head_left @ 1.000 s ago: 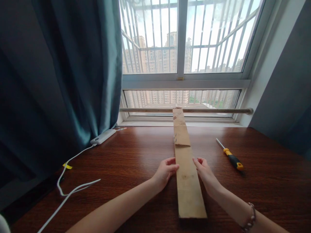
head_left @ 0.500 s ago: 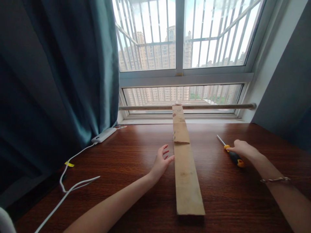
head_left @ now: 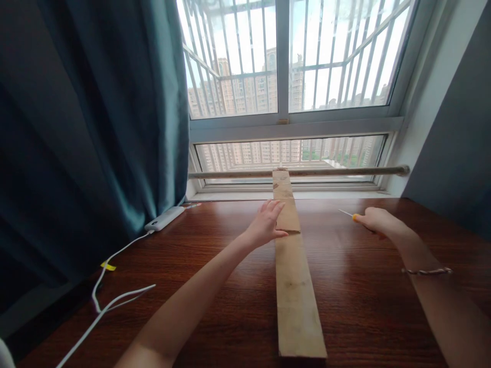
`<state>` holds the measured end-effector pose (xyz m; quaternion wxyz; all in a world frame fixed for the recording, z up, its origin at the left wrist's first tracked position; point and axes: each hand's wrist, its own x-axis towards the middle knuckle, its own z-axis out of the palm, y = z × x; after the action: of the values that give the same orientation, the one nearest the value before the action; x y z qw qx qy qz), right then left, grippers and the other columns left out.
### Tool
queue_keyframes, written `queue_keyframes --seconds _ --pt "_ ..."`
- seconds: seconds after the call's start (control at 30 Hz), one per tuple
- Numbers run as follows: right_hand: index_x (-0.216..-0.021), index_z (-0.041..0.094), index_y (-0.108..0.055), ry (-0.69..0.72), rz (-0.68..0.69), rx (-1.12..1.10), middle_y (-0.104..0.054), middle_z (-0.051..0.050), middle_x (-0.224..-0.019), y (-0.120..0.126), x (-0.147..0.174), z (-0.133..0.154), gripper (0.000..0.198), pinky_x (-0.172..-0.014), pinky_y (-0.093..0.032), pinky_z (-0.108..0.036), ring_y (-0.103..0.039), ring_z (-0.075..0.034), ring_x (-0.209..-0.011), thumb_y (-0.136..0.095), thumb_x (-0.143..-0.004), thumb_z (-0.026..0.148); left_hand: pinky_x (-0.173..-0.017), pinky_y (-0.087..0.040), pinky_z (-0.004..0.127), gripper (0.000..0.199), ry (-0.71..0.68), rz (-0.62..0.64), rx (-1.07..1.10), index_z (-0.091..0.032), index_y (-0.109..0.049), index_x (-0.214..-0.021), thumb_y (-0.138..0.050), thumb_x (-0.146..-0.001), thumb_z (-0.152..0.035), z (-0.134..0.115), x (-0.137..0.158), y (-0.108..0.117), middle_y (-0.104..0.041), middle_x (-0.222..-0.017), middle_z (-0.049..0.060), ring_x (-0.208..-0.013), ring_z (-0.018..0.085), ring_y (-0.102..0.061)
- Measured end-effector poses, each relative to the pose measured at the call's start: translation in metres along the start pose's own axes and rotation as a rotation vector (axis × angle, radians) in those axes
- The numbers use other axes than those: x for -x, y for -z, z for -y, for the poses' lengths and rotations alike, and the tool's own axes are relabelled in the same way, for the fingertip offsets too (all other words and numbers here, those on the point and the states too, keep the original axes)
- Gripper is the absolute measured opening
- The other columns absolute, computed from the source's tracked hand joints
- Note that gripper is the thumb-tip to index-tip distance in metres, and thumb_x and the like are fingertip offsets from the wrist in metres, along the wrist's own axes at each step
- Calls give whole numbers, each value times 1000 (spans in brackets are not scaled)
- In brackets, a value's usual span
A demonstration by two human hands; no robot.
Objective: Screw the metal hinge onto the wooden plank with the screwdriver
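A long, narrow wooden board runs away from me across the brown table. A shorter piece lies over its far part and reaches toward the window. My left hand is at the left edge of this shorter piece, fingers and thumb apart over it; whether the fingertips touch it I cannot tell. Off to the right, my right hand is wrapped round the handle of a screwdriver. Its thin metal shaft points to the far left, and most of the handle is hidden under the hand.
A white power strip lies by the dark blue curtain on the left. White cables loop over the left of the table. Behind the table, a horizontal rail crosses in front of the barred window.
My left hand has moved forward and right, from beside the board to over the shorter piece. The right hand has closed round the screwdriver's handle, covering more of it.
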<state>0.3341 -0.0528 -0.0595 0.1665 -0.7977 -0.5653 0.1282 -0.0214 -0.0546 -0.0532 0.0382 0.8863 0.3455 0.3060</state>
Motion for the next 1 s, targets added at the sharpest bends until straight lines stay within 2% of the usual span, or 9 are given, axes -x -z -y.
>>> queue_keyframes --seconds 0.1,0.17,0.27,0.37,0.53,0.63,0.73,0.87,1.0 --pt "-45 16 -50 -13 -41 -224 -61 -11 -52 33 18 42 39 -40 -48 -32 -59 -21 -42 -61 -70 44 -102 -24 53 94 65 50 -5 -20 -39 -132 -82 -51 -39 2 -11 -5 -44 -133 17 -124 37 -35" --pt "-52 15 -54 47 -121 -529 -61 -8 -54 41 32 67 31 -38 -49 -29 -60 -19 -46 -65 -68 38 -100 -27 52 95 92 66 24 -18 -39 -133 -82 -50 -40 5 -14 -7 -47 -130 18 -121 37 -39" --pt "-74 16 -57 193 -117 -1074 -60 -1 -56 32 51 96 16 -38 -52 -28 -59 -16 -47 -64 -69 30 -97 -31 50 90 116 59 95 -17 -44 -130 -82 -50 -36 11 -13 -11 -53 -124 18 -115 37 -44" --pt "-99 21 -53 253 55 -1385 -64 0 -61 13 68 116 26 -44 -54 -27 -61 -14 -50 -56 -74 26 -94 -35 48 80 101 14 185 -19 -50 -125 -81 -52 -34 16 -10 -15 -57 -119 16 -110 35 -49" --pt "-119 28 -47 263 222 -1548 -69 -1 -73 0 84 130 44 -46 -53 -24 -64 -13 -54 -51 -76 23 -92 -38 45 80 72 17 180 -16 -47 -127 -76 -58 -44 23 -7 -15 -56 -118 17 -107 32 -51" --pt "-114 26 -54 307 299 -1597 -71 -4 -86 1 83 130 40 -51 -54 -24 -66 -14 -62 -51 -75 22 -92 -38 42 84 45 -35 211 -18 -43 -130 -76 -58 -45 30 -5 -8 -58 -112 14 -104 29 -53" --pt "-108 19 -59 341 408 -1707 -70 -9 -94 0 81 128 38 -70 -56 -29 -68 -18 -83 -49 -72 23 -96 -35 41 86 -2 -99 294 -21 -39 -133 -77 -58 -39 40 -2 0 -59 -111 10 -106 26 -52" --pt "-105 16 -60 480 509 -1820 -70 -9 -94 -2 81 126 42 -95 -46 -43 -63 -25 -101 -52 -64 20 -100 -30 43 84 14 -99 487 -21 -37 -135 -76 -62 -32 52 8 5 -57 -117 11 -112 27 -49" --pt "-98 21 -60 599 424 -1813 -70 1 -83 -1 84 127 46 -101 -43 -37 -64 -19 -97 -63 -55 3 -100 -30 43 68 148 -183 850 -21 -44 -130 -70 -67 -30 56 23 -9 -55 -124 11 -118 30 -45"
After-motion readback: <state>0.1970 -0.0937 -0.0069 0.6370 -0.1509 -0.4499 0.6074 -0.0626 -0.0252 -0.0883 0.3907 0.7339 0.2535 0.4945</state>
